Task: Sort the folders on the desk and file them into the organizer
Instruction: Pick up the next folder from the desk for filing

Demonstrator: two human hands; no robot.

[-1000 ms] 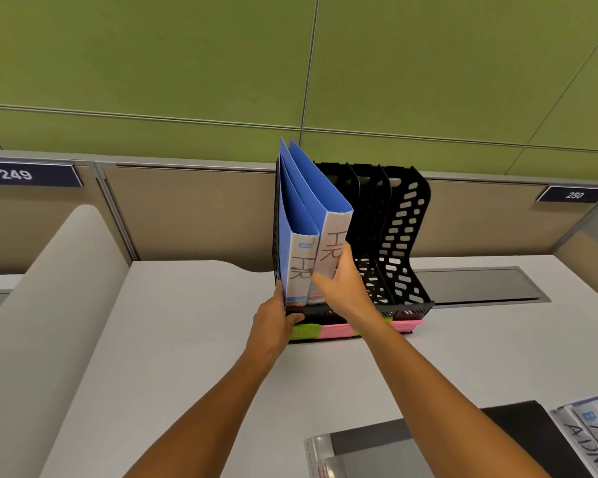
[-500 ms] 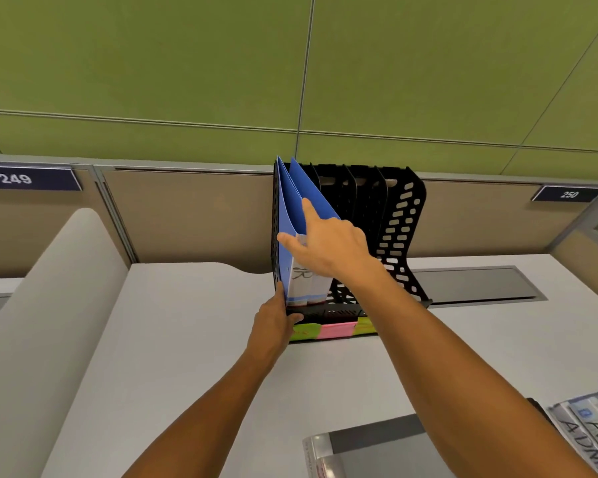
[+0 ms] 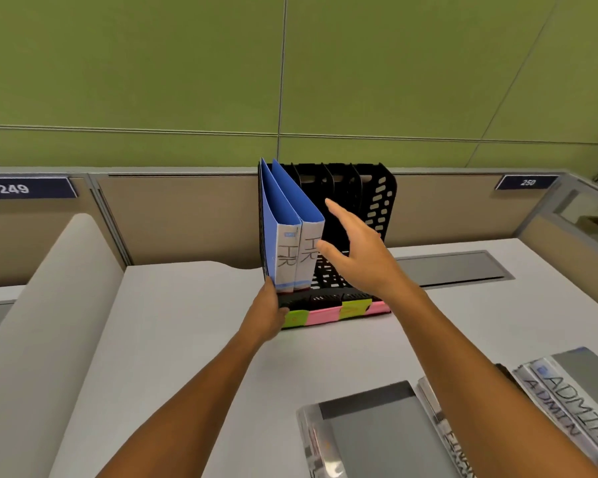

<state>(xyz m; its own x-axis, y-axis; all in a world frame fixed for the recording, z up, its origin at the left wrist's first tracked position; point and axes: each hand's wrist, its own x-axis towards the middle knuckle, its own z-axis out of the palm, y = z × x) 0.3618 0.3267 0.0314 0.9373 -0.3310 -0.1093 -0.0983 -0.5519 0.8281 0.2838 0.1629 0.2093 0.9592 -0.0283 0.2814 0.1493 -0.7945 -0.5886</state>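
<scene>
A black perforated organizer [image 3: 377, 205] stands at the back of the white desk [image 3: 194, 339]. Two blue folders [image 3: 292, 229] with "HR" on their spines stand upright in its leftmost slot. My left hand [image 3: 268, 313] grips the organizer's front left corner by the base. Fingers spread and holding nothing, my right hand [image 3: 356, 250] hovers just right of the blue folders. Green and pink sticky labels [image 3: 328, 313] line the organizer's front edge. Grey folders [image 3: 370, 432] lie flat near me, and two marked "ADMIN" [image 3: 573, 398] lie at the right.
A beige partition [image 3: 173, 215] with number plates 249 and 250 runs behind the desk under a green wall. A grey cable hatch [image 3: 453, 267] is set in the desk right of the organizer. A curved white divider [image 3: 38, 305] rises at the left.
My right hand let go of the second HR folder, lifted over its top, then drew back to the right. Both blue folders now stand straight in the slot. My left hand stayed put.
</scene>
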